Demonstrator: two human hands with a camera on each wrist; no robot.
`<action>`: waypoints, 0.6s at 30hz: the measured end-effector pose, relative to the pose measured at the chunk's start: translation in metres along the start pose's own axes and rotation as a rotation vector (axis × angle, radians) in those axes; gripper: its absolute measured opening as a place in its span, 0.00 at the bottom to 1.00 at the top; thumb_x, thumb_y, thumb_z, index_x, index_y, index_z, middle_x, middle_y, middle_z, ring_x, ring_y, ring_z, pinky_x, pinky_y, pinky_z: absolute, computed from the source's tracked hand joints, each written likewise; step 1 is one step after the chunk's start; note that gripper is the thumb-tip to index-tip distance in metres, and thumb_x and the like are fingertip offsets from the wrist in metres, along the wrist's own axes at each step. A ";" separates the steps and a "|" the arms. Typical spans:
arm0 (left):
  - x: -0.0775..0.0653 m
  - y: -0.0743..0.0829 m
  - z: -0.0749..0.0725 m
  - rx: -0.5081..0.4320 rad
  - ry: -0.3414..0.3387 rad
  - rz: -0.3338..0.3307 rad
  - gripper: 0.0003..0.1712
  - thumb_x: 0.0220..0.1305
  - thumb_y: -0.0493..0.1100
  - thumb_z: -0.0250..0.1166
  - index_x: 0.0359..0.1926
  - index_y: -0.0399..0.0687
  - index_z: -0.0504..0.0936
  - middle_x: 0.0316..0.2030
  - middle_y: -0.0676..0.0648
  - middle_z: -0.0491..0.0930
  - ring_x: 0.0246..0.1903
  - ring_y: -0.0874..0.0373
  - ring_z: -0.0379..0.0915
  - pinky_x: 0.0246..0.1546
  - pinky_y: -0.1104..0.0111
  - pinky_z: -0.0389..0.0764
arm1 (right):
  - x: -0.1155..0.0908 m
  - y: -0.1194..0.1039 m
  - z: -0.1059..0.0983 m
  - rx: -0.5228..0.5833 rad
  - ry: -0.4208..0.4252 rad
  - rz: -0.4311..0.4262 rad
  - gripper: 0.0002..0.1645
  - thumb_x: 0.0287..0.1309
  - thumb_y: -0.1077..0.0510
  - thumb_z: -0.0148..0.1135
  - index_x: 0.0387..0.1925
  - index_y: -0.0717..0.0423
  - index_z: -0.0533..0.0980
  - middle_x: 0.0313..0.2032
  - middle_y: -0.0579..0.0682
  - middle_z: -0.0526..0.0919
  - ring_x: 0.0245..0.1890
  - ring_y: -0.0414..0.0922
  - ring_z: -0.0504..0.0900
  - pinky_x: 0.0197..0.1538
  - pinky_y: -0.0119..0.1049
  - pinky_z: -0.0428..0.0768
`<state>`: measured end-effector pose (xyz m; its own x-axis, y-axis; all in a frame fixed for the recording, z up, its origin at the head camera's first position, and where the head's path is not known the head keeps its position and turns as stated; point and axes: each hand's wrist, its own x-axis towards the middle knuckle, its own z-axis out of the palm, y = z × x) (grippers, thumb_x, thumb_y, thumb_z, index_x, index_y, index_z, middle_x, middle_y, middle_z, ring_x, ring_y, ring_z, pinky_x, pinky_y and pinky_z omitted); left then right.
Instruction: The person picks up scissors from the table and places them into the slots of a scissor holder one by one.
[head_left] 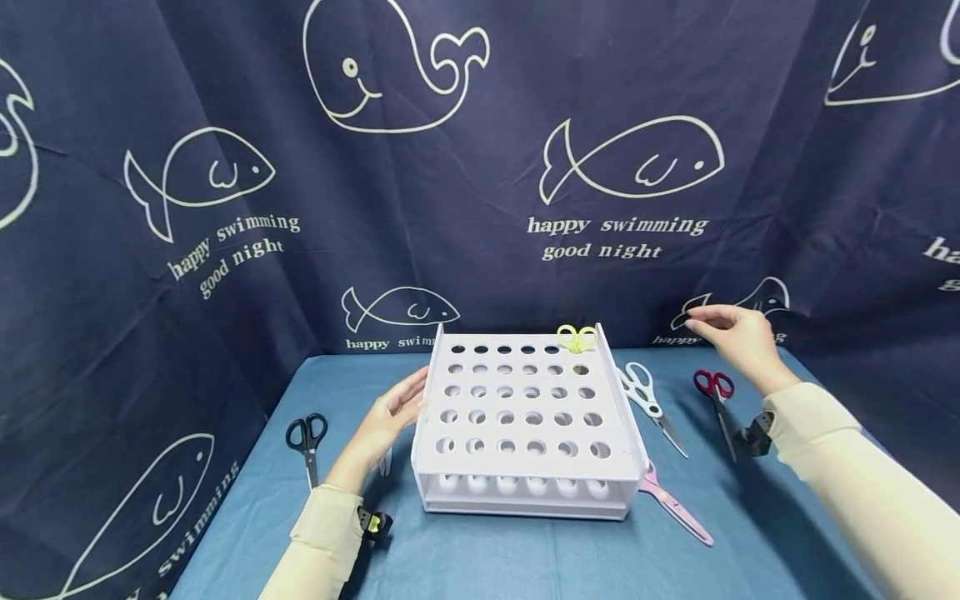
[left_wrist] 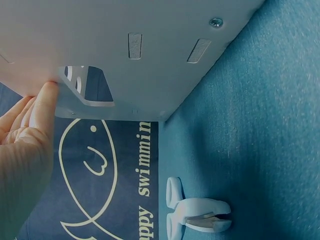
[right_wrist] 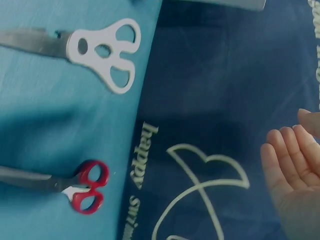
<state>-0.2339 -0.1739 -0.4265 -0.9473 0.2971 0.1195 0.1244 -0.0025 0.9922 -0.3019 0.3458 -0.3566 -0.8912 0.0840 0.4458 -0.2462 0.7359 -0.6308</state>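
White 5-row rack [head_left: 491, 467], touching left hand [head_left: 387, 419], apart from right hand [head_left: 741, 337]

Pink scissors [head_left: 679, 511]: handles partly hidden by white rack [head_left: 519, 405].

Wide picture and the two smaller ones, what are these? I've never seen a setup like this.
No machine here: the left grip and right grip are a person's bare hands. The wide picture comes from a camera on the head, the smaller two from the wrists. On blue cloth stands a white rack of holes, yellow-green scissors in its far right corner. To its left lie black scissors and a white pair; to its right, pink scissors, red scissors and another white pair. The left touches the rack's side; the right is raised, apparently empty.
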 end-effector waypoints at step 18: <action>0.000 -0.005 -0.002 0.012 -0.001 0.009 0.33 0.72 0.41 0.55 0.74 0.42 0.57 0.72 0.39 0.57 0.71 0.47 0.54 0.58 0.74 0.74 | 0.005 0.053 -0.011 0.109 0.013 0.145 0.09 0.56 0.48 0.69 0.37 0.45 0.83 0.21 0.13 0.76 0.25 0.14 0.74 0.29 0.15 0.69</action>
<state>-0.2354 -0.1760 -0.4312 -0.9460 0.2977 0.1283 0.1364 0.0064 0.9906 -0.3156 0.3923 -0.3808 -0.9157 0.1931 0.3524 -0.1556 0.6382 -0.7540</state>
